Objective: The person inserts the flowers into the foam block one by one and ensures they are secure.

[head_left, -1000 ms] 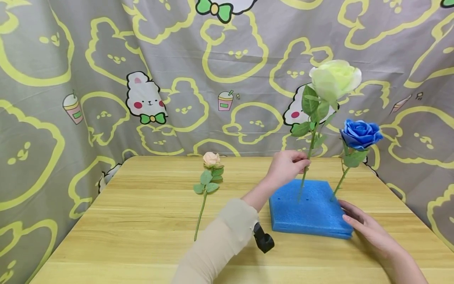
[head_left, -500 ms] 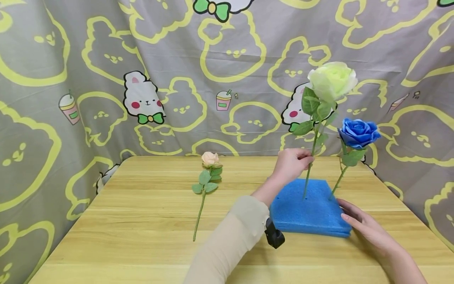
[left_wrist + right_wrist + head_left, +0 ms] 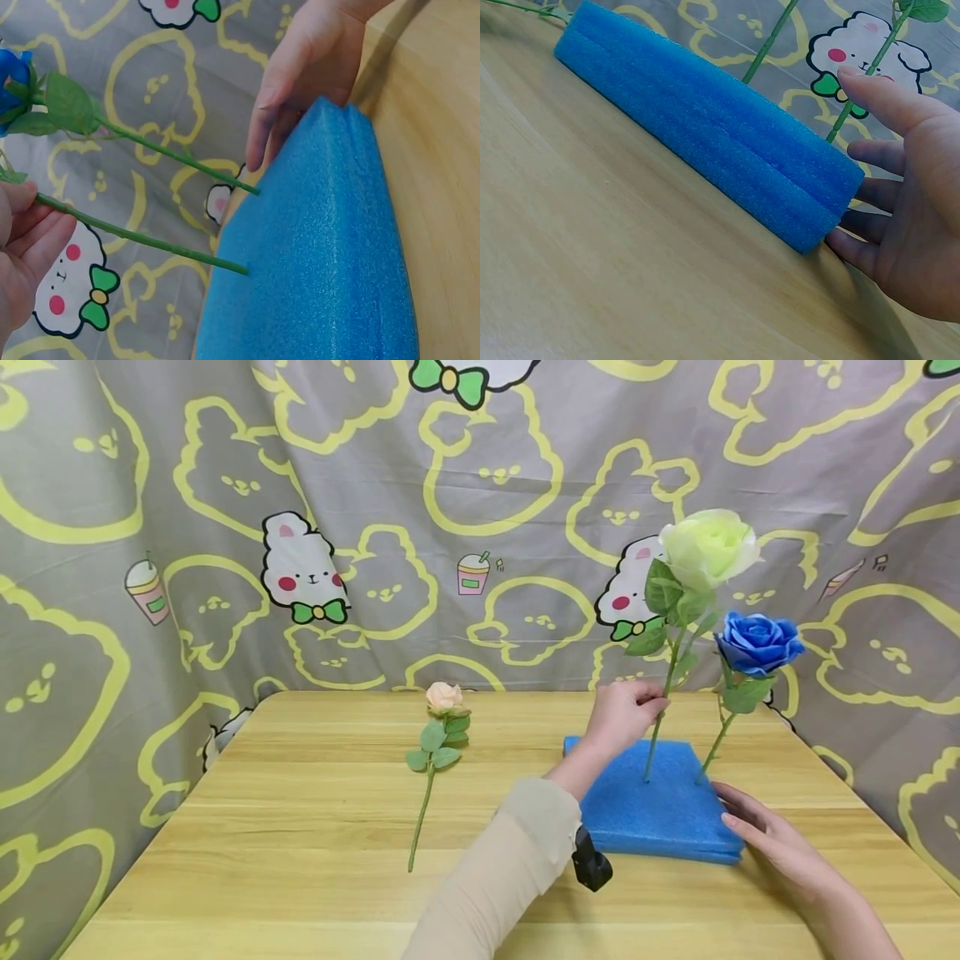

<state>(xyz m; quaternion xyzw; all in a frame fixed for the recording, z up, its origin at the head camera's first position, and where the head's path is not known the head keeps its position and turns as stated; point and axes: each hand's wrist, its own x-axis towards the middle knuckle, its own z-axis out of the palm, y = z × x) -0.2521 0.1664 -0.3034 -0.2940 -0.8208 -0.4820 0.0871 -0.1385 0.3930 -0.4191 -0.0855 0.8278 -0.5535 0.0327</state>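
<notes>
My left hand (image 3: 626, 714) pinches the green stem of a pale yellow-green artificial rose (image 3: 708, 550) partway up. This rose leans slightly right, and the lower end of its stem (image 3: 161, 246) meets the top of a blue foam block (image 3: 652, 822). Beside it a blue rose (image 3: 759, 643) stands tilted in the foam near the right edge. My right hand (image 3: 787, 847) lies along the block's right side, its fingers extended against the edge; the right wrist view shows the fingertips (image 3: 855, 225) at the foam's end. How deep the stems sit is hidden.
A peach rose (image 3: 446, 697) with green leaves lies on the wooden table (image 3: 300, 827), left of the block. Behind the table hangs a grey curtain (image 3: 390, 468) with cartoon prints. A black wrist device (image 3: 591, 860) sits at my left sleeve.
My left hand has moved right with the pale rose, shifting its stem base right across the foam. The bloom has sunk a little over the last half second. The right hand stays in place.
</notes>
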